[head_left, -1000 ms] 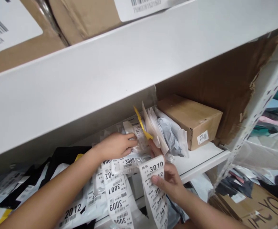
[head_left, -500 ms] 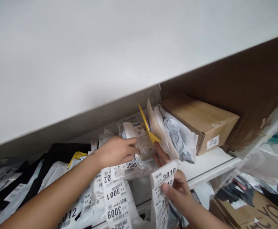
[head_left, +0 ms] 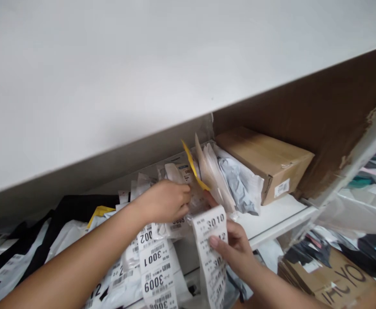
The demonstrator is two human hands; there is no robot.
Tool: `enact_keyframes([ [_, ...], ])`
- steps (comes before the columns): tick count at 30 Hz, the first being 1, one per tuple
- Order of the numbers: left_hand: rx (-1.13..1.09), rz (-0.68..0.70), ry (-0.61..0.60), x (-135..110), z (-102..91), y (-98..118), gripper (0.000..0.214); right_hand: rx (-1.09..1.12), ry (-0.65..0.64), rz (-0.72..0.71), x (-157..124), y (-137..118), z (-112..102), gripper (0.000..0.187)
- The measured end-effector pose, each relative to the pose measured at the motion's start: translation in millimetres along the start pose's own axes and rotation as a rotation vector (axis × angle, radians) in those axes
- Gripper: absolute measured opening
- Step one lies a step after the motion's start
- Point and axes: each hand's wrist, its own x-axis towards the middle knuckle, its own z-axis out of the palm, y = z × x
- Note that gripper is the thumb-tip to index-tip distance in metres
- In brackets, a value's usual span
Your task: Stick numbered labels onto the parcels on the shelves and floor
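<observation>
My left hand (head_left: 163, 201) reaches into a white shelf and its fingers are closed on a clear plastic parcel bag (head_left: 188, 189) among upright mail bags. My right hand (head_left: 234, 251) pinches a long strip of numbered labels (head_left: 212, 240) whose top one reads 3010. A yellow envelope edge (head_left: 192, 165) stands just behind the left fingers. Labels reading 3001 and 3009 (head_left: 154, 268) hang off the parcels below my left wrist.
A brown cardboard box (head_left: 265, 161) sits on the shelf board (head_left: 271, 216) to the right of grey and white mail bags (head_left: 239, 182). The upper shelf's white underside (head_left: 142, 77) hangs close overhead. Black and white bags (head_left: 46, 231) pile at left; a cardboard carton (head_left: 339, 279) lies lower right.
My left fingers have pushed a little further right into the bags. My right hand has brought the label strip up and left, closer to them. The view has shifted slightly.
</observation>
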Motion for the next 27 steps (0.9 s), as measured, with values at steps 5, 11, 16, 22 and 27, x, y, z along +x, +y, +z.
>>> enact_keyframes([
  [5, -0.180, -0.067, -0.015, 20.9, -6.6, -2.8, 0.038, 0.022, 0.038, 0.122, 10.8, -14.0, 11.6, 0.011],
  [11, -0.223, -0.092, -0.070, 20.9, -6.8, -6.1, 0.044, 0.100, 0.053, 0.191, 11.5, -19.8, 17.7, 0.019],
  [16, -0.413, -0.117, -0.059, 17.4, -6.2, -11.0, 0.043, 0.158, 0.108, 0.338, 13.1, -23.6, 19.1, 0.027],
  [22, -0.545, -0.154, -0.026, 16.3, -0.1, -14.7, 0.049, 0.254, 0.080, 0.394, 16.3, -23.8, 24.3, 0.031],
  [27, -0.635, -0.141, -0.039, 16.5, -5.4, -13.7, 0.045, 0.304, 0.058, 0.394, 23.3, -22.9, 34.5, 0.035],
])
